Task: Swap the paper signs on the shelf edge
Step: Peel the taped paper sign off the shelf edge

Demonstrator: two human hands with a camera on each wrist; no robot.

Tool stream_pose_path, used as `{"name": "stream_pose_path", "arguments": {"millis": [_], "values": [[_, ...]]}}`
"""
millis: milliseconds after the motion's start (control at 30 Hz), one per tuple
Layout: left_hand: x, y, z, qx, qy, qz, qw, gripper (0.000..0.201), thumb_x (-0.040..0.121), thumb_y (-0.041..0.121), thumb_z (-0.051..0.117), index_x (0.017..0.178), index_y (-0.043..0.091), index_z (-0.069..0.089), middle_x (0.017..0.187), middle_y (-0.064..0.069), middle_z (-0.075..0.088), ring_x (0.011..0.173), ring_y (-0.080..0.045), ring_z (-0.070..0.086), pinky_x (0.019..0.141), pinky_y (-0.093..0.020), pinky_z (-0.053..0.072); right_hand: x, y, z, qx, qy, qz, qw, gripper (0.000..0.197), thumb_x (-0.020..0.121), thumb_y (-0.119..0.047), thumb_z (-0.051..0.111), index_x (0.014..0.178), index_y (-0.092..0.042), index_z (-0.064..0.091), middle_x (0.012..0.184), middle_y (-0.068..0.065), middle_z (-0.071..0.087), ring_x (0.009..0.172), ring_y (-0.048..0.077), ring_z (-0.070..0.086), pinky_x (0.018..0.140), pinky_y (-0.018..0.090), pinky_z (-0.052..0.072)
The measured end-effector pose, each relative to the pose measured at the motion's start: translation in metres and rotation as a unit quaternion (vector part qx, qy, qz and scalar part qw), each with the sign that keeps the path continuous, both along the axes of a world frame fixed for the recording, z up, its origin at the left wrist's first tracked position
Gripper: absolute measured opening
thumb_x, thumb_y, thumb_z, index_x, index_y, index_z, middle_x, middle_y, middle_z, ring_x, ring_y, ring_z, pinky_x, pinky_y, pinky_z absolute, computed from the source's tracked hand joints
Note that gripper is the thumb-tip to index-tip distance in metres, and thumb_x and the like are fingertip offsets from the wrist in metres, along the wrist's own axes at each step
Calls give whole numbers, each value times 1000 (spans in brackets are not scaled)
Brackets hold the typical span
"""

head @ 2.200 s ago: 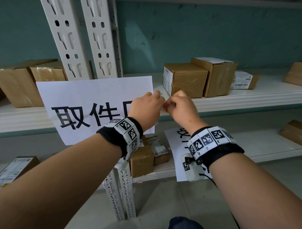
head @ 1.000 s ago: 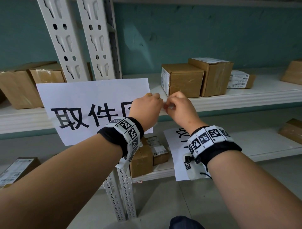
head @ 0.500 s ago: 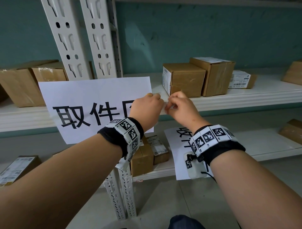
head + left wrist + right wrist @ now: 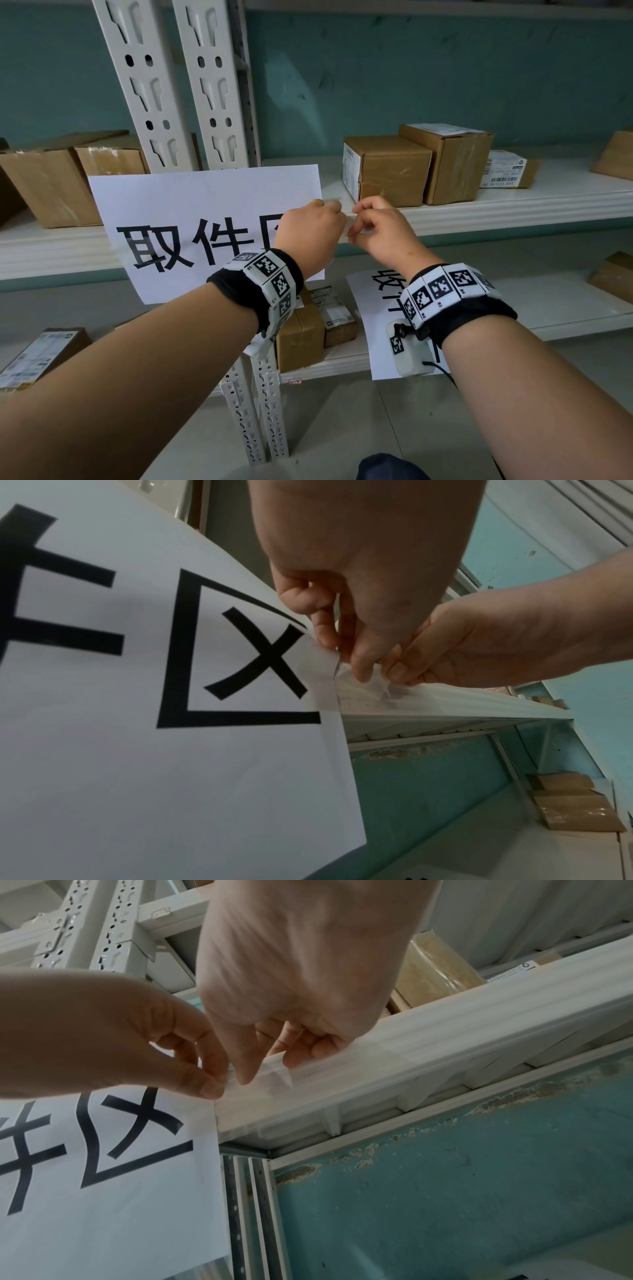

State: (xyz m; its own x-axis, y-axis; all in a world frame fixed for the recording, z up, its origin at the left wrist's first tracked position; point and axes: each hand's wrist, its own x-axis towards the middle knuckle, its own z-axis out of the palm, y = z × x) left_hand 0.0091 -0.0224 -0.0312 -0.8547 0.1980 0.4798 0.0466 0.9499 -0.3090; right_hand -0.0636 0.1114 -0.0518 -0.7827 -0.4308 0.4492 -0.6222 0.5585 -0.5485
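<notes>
Here, left hand [image 4: 310, 236] and right hand [image 4: 383, 228] pinching, seemingly, clear tape [image 4: 274, 1073], sign [image 4: 191, 222] edge

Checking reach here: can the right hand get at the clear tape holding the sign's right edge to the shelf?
Probably yes. The right hand is already at the clear tape, whose corner is lifted off the shelf edge. The left hand pinches the paper sign beside it, not covering the tape.
</notes>
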Motion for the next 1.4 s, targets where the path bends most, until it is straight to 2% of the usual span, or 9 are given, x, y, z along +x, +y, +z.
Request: {"name": "stream_pose_path", "arguments": {"millis": [333, 567, 733, 1033, 1200, 1333, 1400], "values": [[2, -2, -4, -10, 5, -7, 1000, 16, 93, 11, 48, 100, 18, 60, 97, 2, 60, 93, -22, 54, 53, -31, 32, 0, 2, 0, 2, 1, 6, 1000, 7, 78, -11, 71, 74, -6, 71, 109, -12, 46, 111, 19, 51, 95, 36, 44], [9, -1, 0, -14, -10, -2, 1000, 17, 93, 9, 46, 101, 17, 59, 99, 2, 59, 94, -22, 54, 56, -31, 35, 6, 0, 7, 13, -20, 14, 1000, 12, 79, -9, 70, 69, -14, 66, 111, -11, 46, 113, 18, 49, 98, 34, 42], [14, 2, 4, -19, -28, 1, 999, 18, 93, 8, 46, 103, 16, 60, 102, 0, 60, 96, -23, 55, 59, -32, 35, 10, 1, 10, 40, -31, 2, 999, 9, 81, -9, 68, 73, -10, 69, 126, -3, 48, 120, 16, 45, 96, 24, 32], [20, 5, 8, -20, -44, -10, 999, 21, 94, 8, 45, 106, 15, 60, 105, 0, 61, 99, -23, 55, 61, -31, 34, 15, 2, 11, 47, -56, 6, 997, 30, 81, -9, 69, 58, -23, 57, 131, -2, 47, 126, 17, 42, 97, 24, 28], [22, 5, 8, -21, -46, -8, 999, 23, 93, 6, 43, 108, 15, 59, 107, 0, 60, 101, -23, 55, 61, -31, 33, 16, 2, 14, 56, -60, 11, 997, 22, 82, -9, 69, 63, -18, 61, 133, -1, 46, 128, 17, 41, 98, 22, 27], [24, 4, 8, -22, -47, -11, 999, 24, 93, 6, 42, 108, 15, 59, 108, 0, 61, 101, -23, 55, 61, -31, 33, 19, 1, 16, 67, -57, 18, 996, 33, 82, -13, 70, 55, -28, 57, 134, -3, 47, 129, 19, 42, 106, 30, 32], [26, 5, 7, -21, -47, -16, 999, 24, 93, 7, 42, 108, 16, 59, 108, 0, 61, 101, -23, 55, 61, -31, 33, 23, 3, 19, 68, -71, 20, 995, 33, 82, -12, 69, 55, -28, 57, 137, -4, 46, 130, 18, 41, 104, 27, 29]]}}
